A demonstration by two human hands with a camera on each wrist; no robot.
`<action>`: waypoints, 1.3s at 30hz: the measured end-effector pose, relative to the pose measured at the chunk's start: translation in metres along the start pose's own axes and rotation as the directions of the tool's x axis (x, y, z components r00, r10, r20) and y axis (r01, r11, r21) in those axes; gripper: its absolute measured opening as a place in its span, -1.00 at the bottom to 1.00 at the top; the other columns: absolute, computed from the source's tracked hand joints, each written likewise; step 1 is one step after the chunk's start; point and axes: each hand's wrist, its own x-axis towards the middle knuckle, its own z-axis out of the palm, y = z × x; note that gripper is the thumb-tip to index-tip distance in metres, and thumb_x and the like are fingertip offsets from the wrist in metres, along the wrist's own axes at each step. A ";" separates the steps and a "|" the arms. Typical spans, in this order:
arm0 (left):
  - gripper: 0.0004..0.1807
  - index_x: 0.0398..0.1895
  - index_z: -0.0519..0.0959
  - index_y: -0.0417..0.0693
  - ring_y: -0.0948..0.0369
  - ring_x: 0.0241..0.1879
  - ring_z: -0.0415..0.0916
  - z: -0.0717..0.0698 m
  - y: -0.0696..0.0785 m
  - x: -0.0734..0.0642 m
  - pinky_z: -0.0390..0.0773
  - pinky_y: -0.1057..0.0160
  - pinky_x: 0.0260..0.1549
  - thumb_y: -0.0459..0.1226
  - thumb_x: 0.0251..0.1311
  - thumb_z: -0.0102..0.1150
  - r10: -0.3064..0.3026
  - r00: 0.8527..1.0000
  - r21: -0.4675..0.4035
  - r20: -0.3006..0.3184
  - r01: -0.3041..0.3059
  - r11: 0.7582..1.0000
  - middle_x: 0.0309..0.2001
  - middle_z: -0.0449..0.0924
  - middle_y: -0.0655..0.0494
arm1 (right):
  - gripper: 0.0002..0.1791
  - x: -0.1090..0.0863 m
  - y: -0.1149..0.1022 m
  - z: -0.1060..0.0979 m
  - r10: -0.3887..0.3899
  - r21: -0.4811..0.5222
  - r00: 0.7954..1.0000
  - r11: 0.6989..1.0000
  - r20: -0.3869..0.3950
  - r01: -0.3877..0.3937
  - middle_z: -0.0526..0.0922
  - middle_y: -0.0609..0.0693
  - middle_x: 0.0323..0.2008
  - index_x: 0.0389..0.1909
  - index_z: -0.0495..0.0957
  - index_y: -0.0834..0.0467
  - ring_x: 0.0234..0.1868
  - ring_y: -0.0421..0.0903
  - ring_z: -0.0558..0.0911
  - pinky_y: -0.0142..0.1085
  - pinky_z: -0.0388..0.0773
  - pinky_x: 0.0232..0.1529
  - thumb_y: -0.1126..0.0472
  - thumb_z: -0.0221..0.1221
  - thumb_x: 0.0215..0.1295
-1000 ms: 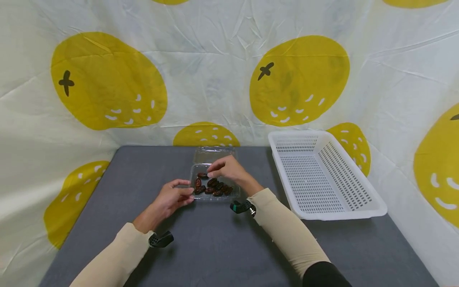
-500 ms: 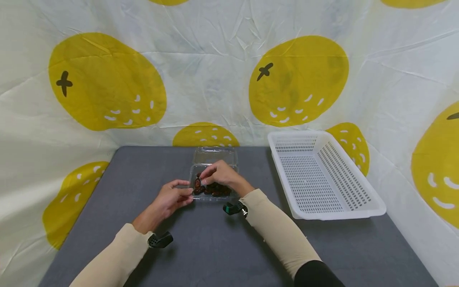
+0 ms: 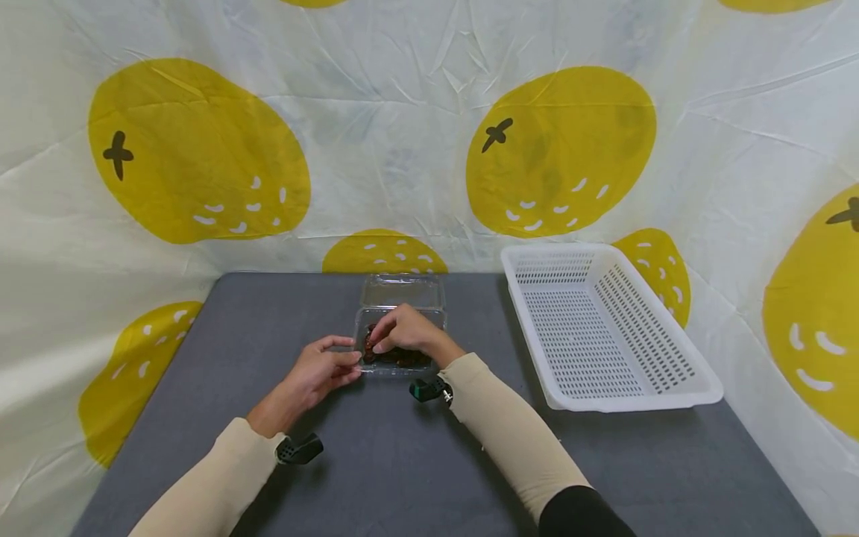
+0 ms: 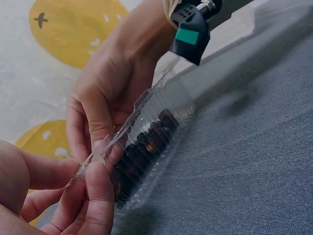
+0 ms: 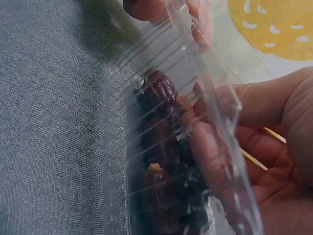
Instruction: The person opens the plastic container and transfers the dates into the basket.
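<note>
Lid [image 3: 403,291] up, dates [image 5: 160,87] in box [image 3: 397,371], handling unfinished IMO; L hand [image 3: 323,373] pinching box edge, R hand [image 3: 408,330] down at dates, can't tell if gripping one.

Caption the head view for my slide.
Left hand holds a clear box, right hand reaches among its dates; white basket at right.

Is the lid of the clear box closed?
No, the head view shows the lid open at the far side of the clear box, with the right hand's fingers inside.
</note>
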 end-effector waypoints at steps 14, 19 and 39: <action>-0.48 0.38 0.36 -0.29 0.25 -0.41 0.68 0.001 -0.001 -0.002 0.77 0.31 -0.32 -0.40 0.42 0.23 0.001 1.000 -0.006 -0.001 -0.001 1.000 -0.29 0.69 0.01 | -0.82 0.004 -0.003 0.010 -0.063 -0.292 0.995 0.953 0.082 0.085 0.85 -0.03 -0.29 -0.26 0.84 0.12 -0.30 -0.29 0.71 -0.45 0.65 -0.20 0.33 0.53 0.09; -0.49 0.38 0.36 -0.28 0.25 -0.42 0.67 0.001 -0.001 -0.003 0.77 0.31 -0.32 -0.40 0.43 0.23 -0.003 1.000 -0.006 -0.006 0.003 1.000 -0.28 0.69 0.00 | -0.82 0.004 -0.004 0.013 -0.083 -0.359 0.994 0.928 0.070 0.103 0.85 -0.07 -0.30 -0.25 0.84 0.09 -0.31 -0.30 0.72 -0.47 0.65 -0.22 0.29 0.54 0.10; -0.50 0.36 0.37 -0.29 0.25 -0.43 0.67 0.002 -0.001 -0.002 0.78 0.30 -0.32 -0.41 0.41 0.25 0.008 1.000 -0.007 -0.007 -0.008 1.000 -0.31 0.69 0.03 | -0.83 -0.004 -0.009 0.003 -0.101 -0.216 0.994 0.971 0.036 0.106 0.86 0.00 -0.27 -0.22 0.85 0.13 -0.29 -0.25 0.76 -0.43 0.69 -0.23 0.36 0.49 0.15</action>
